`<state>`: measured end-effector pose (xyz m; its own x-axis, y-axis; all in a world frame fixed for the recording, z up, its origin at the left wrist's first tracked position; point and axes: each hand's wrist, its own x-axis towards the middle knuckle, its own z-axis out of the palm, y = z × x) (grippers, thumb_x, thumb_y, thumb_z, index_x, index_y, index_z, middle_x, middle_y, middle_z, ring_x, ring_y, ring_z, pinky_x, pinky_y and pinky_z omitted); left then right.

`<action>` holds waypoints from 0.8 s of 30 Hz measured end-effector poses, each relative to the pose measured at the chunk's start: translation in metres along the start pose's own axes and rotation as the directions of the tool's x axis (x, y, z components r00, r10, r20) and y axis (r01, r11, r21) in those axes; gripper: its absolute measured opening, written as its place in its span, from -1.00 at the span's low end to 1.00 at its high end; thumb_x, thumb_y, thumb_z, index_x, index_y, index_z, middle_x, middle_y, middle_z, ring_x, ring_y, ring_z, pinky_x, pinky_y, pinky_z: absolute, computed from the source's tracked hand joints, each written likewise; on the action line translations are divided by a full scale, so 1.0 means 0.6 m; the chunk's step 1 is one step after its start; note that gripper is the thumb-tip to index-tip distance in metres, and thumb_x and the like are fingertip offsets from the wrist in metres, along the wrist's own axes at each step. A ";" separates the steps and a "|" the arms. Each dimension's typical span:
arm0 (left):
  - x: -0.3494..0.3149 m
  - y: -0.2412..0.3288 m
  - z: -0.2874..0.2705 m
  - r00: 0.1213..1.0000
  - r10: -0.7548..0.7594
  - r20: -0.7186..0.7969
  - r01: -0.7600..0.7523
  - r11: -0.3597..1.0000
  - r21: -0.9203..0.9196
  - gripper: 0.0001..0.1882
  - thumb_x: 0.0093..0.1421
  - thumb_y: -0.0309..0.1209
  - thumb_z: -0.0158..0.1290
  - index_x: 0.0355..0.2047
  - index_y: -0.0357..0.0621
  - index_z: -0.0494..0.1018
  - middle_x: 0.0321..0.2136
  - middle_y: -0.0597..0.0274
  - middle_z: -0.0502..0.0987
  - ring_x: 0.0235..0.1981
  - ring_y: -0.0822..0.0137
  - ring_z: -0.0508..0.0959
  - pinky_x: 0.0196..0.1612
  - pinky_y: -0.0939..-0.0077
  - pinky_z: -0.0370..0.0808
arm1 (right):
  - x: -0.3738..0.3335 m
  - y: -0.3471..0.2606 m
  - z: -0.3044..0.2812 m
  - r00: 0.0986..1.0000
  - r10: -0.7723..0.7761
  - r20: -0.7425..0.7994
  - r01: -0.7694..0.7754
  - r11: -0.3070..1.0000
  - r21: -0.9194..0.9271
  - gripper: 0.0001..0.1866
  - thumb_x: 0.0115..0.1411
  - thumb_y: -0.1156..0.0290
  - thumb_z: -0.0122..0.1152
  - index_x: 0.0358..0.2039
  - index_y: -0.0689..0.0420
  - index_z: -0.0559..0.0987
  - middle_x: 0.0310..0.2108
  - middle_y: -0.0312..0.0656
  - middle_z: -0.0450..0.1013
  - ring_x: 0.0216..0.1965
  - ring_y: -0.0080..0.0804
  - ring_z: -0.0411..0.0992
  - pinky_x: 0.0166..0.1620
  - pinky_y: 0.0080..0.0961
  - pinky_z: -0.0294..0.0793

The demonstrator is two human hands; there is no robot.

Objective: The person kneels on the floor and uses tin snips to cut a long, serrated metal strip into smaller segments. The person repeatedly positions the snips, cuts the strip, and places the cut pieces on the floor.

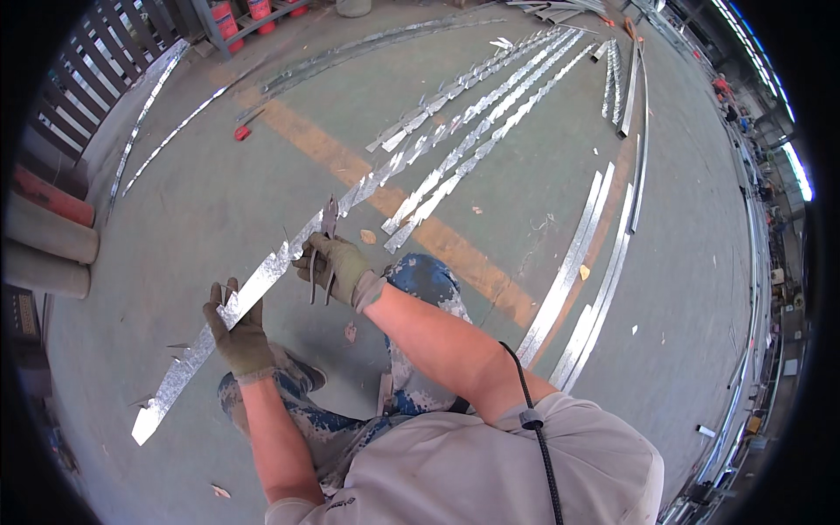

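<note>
Nearest to us, at the bottom of the frame, is our light grey shirt, with a black cord lying over it. Our knees are bent, in blue-and-grey camouflage trousers. At the left of the centre, our left hand, in an olive work glove, grips a long galvanized metal strip, with the fingers bent around its edge. Our right hand, gloved too, is closed around a pair of snips; the handles come out below the glove and the dark head points upward, just beside the strip. We cannot tell if the right fingertips touch the metal.

The strip runs slantwise from the lower left toward the upper middle, and many cut tabs stand up along its edges. A dry leaf lies near the right hand. Farther, several notched strips lie on the grey-green floor, across a worn orange line. At the right of the frame, we see smooth strips lying side by side. In the upper left are a small red object, red buckets and a slatted fence.
</note>
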<state>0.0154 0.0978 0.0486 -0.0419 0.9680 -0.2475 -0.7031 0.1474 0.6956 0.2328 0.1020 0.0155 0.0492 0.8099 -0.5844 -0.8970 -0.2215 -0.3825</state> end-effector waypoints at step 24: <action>0.028 -0.010 -0.038 0.990 -0.069 -0.119 0.064 0.997 -0.051 -0.33 0.44 0.11 -0.10 0.31 -0.15 0.27 0.22 -0.09 0.43 0.24 0.07 0.47 0.20 0.05 0.56 | 0.008 -0.011 -0.047 0.974 0.138 -0.178 -0.177 0.957 -0.228 -0.81 0.37 0.39 0.10 -0.05 0.14 0.43 -0.26 -0.12 0.54 -0.43 -0.24 0.56 -0.41 -0.25 0.61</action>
<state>0.0030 0.1089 0.0250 -0.0769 0.9244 -0.3735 -0.7398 0.1983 0.6429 0.2512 0.0919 -0.0050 0.0027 0.6618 -0.7497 -0.7675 -0.4792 -0.4258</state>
